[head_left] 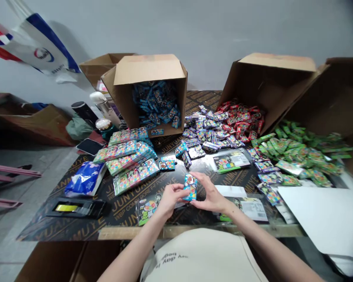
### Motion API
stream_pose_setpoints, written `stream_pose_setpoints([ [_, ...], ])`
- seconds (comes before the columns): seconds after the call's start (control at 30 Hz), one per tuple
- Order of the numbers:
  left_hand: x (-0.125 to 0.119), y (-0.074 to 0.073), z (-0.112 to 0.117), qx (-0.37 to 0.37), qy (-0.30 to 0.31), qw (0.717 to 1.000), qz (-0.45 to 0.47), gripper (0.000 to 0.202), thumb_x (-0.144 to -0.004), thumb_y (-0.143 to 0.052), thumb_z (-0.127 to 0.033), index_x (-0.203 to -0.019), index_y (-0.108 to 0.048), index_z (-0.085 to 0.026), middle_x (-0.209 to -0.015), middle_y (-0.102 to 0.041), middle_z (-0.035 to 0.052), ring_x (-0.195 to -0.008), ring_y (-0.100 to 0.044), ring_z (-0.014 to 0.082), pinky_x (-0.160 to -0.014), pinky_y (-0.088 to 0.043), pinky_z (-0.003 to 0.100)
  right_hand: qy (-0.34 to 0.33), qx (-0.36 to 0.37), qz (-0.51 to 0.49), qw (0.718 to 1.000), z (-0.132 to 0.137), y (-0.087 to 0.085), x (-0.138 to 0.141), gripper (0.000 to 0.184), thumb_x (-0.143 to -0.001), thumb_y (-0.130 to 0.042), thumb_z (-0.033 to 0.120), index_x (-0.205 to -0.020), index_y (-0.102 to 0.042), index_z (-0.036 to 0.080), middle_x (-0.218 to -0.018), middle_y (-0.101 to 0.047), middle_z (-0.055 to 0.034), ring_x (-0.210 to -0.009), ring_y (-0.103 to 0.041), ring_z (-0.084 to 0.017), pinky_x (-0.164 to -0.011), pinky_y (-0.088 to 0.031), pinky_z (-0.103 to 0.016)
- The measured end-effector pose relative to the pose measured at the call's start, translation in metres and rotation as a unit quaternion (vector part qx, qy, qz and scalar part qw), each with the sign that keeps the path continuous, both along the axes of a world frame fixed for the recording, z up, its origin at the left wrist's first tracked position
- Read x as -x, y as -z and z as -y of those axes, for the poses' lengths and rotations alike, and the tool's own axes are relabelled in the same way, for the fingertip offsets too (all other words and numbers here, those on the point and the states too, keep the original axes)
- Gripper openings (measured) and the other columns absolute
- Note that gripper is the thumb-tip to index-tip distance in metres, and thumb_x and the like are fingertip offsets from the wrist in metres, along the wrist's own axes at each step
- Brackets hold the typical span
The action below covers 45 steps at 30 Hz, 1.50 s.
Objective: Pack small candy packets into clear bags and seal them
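A small blue candy box [190,188] with a colourful cartoon print is held upright between my two hands, over the middle of the table's front part. My left hand [173,199] pinches its left edge with thumb and fingers. On the other side, my right hand [212,195] has its fingers at the top and its thumb at the lower edge. Just beyond lie a few loose blue boxes [167,164] and purple boxes [186,159]. Printed clear plastic bags [148,206] lie flat under and beside my hands, another bag [232,160] farther back.
An open carton [182,94] of blue boxes stands at the back. Piles of purple [206,131], red [241,121] and green boxes [302,150] spread rightward. Filled packs [135,176], a blue tissue pack [85,178] and a tape dispenser [79,207] sit left; white sheets [320,215] lie right.
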<state>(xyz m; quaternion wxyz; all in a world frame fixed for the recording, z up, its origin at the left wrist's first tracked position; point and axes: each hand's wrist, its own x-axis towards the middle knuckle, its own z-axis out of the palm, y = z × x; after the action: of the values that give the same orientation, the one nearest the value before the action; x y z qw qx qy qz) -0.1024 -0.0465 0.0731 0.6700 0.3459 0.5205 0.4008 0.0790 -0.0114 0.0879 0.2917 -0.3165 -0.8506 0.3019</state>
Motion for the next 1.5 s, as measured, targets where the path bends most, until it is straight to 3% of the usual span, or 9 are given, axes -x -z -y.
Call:
stream_pose_setpoints([
  [0.1,0.011,0.007,0.006,-0.128,0.042,0.972,-0.193,0.053,-0.067,-0.065,-0.044,-0.108,-0.058,-0.012,-0.099,-0.064,0.0119,-0.091,-0.06,0.0245,-0.085,-0.045,0.042,0.064,-0.008,-0.007,0.998,0.007,0.013,-0.004,0.075,-0.064,-0.062,0.025,-0.132,-0.029,0.02,-0.129,-0.042,-0.0101,-0.12,-0.038,-0.026,-0.102,-0.03,-0.04],
  [0.23,0.036,0.017,0.016,-0.29,0.149,0.803,-0.498,0.095,-0.044,-0.079,-0.037,-0.13,-0.041,-0.025,-0.123,-0.049,0.0102,-0.116,-0.041,0.0327,-0.101,-0.024,0.052,0.109,-0.031,0.028,0.993,0.004,0.026,-0.013,0.072,-0.063,-0.06,0.024,-0.129,-0.032,0.02,-0.126,-0.046,-0.0106,-0.118,-0.04,-0.028,-0.098,-0.03,-0.042],
  [0.33,0.044,0.021,0.022,-0.295,0.195,0.753,-0.555,0.098,-0.049,-0.074,-0.026,-0.136,-0.029,-0.025,-0.112,-0.051,0.0076,-0.107,-0.046,0.0282,-0.097,-0.031,0.046,0.086,-0.043,0.085,0.992,0.002,0.031,-0.014,0.07,-0.066,-0.062,0.025,-0.13,-0.033,0.022,-0.127,-0.047,-0.0096,-0.117,-0.041,-0.027,-0.096,-0.028,-0.042],
  [0.67,0.041,0.003,0.019,-0.359,0.2,0.766,-0.494,0.099,-0.06,-0.064,-0.019,-0.14,-0.007,-0.024,-0.137,-0.036,0.0075,-0.123,-0.036,0.0261,-0.107,-0.019,0.048,-0.051,0.004,0.099,0.994,0.007,0.015,-0.009,0.084,-0.063,-0.07,0.031,-0.134,-0.026,0.022,-0.133,-0.042,-0.0107,-0.118,-0.039,-0.026,-0.098,-0.025,-0.04],
  [0.93,0.042,-0.002,0.017,-0.317,0.123,0.817,-0.465,0.101,-0.058,-0.068,-0.022,-0.14,-0.01,-0.022,-0.124,-0.046,0.0086,-0.114,-0.044,0.0251,-0.098,-0.035,0.042,-0.006,0.044,0.038,0.998,0.001,0.019,0.005,0.052,-0.087,-0.045,0.032,-0.135,-0.025,0.025,-0.112,-0.06,-0.0067,-0.109,-0.052,-0.02,-0.1,-0.023,-0.041],
  [1.0,0.041,0.003,0.016,-0.308,0.119,0.82,-0.467,0.101,-0.058,-0.068,-0.023,-0.141,-0.01,-0.022,-0.122,-0.047,0.0088,-0.112,-0.045,0.0251,-0.097,-0.035,0.043,0.069,0.044,0.027,0.996,-0.018,0.023,0.013,0.049,-0.087,-0.045,0.034,-0.132,-0.031,0.024,-0.108,-0.062,-0.0069,-0.106,-0.053,-0.021,-0.098,-0.026,-0.041],
  [1.13,0.035,0.021,0.012,-0.31,0.127,0.799,-0.499,0.098,-0.057,-0.069,-0.023,-0.14,-0.015,-0.021,-0.119,-0.048,0.0091,-0.109,-0.045,0.0258,-0.096,-0.035,0.044,0.274,0.064,0.035,0.959,-0.069,0.037,0.028,0.063,-0.073,-0.058,0.036,-0.13,-0.035,0.019,-0.103,-0.062,-0.0098,-0.098,-0.056,-0.025,-0.087,-0.038,-0.038],
  [1.3,0.023,0.029,0.002,-0.333,0.094,0.755,-0.558,0.085,-0.061,-0.069,-0.036,-0.135,-0.029,-0.021,-0.123,-0.046,0.0106,-0.114,-0.041,0.0291,-0.1,-0.029,0.048,0.251,0.132,0.012,0.959,-0.077,0.04,0.039,0.055,-0.071,-0.048,0.019,-0.125,-0.039,0.016,-0.069,-0.062,0.0004,-0.064,-0.059,-0.016,-0.067,-0.046,-0.027],
  [1.5,0.005,0.027,-0.03,-0.344,0.072,0.739,-0.575,0.078,-0.068,-0.066,-0.035,-0.135,-0.029,-0.018,-0.136,-0.035,0.0146,-0.126,-0.03,0.03,-0.104,-0.021,0.048,0.154,0.16,-0.049,0.974,-0.045,0.031,0.028,0.031,-0.071,-0.045,0.018,-0.1,-0.057,0.018,-0.078,-0.063,-0.0021,-0.072,-0.06,-0.016,-0.069,-0.048,-0.027],
])
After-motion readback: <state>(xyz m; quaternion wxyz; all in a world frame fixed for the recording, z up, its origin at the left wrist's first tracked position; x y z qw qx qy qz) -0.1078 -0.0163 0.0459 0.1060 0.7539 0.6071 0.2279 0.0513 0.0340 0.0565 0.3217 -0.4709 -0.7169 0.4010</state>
